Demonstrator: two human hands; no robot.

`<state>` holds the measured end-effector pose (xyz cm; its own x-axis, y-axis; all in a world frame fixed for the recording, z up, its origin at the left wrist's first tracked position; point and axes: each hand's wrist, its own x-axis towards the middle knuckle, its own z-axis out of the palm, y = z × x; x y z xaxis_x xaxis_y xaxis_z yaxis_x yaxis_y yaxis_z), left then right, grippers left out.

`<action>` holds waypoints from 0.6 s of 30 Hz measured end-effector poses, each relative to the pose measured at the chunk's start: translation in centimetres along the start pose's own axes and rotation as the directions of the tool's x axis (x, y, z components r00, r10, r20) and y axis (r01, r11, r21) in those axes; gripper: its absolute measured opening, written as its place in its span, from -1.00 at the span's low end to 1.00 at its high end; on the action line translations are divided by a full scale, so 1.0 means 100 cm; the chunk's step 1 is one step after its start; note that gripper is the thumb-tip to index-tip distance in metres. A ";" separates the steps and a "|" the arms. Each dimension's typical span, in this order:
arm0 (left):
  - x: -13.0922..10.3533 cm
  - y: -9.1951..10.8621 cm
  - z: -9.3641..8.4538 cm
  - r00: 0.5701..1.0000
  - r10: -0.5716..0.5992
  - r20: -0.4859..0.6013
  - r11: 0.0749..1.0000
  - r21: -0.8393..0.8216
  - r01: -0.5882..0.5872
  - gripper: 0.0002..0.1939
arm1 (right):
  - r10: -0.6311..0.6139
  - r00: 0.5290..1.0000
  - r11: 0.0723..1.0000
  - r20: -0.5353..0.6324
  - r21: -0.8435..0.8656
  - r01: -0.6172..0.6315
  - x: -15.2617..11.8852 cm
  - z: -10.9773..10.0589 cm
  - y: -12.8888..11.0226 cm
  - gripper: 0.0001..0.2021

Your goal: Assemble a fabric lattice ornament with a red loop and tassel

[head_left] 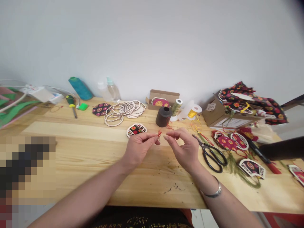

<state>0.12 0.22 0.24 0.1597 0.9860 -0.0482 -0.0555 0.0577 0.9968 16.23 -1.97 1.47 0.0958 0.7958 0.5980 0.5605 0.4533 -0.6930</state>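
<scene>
In the head view my left hand (140, 147) pinches a small knotted red cord (159, 134) between thumb and fingers, above the wooden table. Just to its right, my right hand (184, 147) has its thumb and forefinger drawn together. Anything between those fingertips is too small to make out. Behind my left hand lies a patterned fabric ornament (136, 129) with a pale cut-out frame, partly covered by the hand. A dark thread cone (162, 117) stands beyond both hands. Black-handled scissors (212, 155) rest close to my right wrist.
Several pale cut-out frames (123, 110) lie toward the wall, near a teal thread cone (80, 88) and a screwdriver (71, 104). A yellow thread spool (193, 111) stands at the back. Right of it are a cardboard box (213, 110) with fabric and a tasselled fan-shaped ornament (252, 167).
</scene>
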 end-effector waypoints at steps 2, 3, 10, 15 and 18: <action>-0.002 -0.001 0.001 0.994 0.108 -0.016 0.991 0.084 -0.107 -0.90 | -0.056 0.998 0.998 0.014 -0.030 0.056 -0.001 0.002 -0.001 -0.95; -0.002 -0.002 0.002 0.988 0.155 -0.015 0.982 0.111 -0.152 -0.89 | -0.074 0.997 0.996 0.023 -0.040 0.075 -0.002 0.002 -0.001 -0.95; -0.007 -0.004 0.003 0.968 0.252 -0.002 0.946 0.212 -0.246 -0.87 | -0.128 0.991 0.986 0.045 -0.104 0.132 -0.004 0.004 0.000 -0.96; -0.007 -0.001 0.004 0.980 0.199 -0.024 0.966 0.171 -0.192 -0.90 | -0.257 0.961 0.946 0.102 -0.179 0.272 -0.005 0.004 0.003 -0.92; -0.005 0.000 0.003 0.987 0.157 -0.026 0.979 0.134 -0.152 -0.91 | -0.335 0.930 0.902 0.154 -0.233 0.363 -0.006 0.004 0.005 -0.93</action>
<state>0.37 -0.34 0.32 0.1234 0.9866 0.1072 0.0538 -0.1145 0.9920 16.14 -2.12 0.63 -0.2256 0.6500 0.7257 0.7319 0.6047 -0.3140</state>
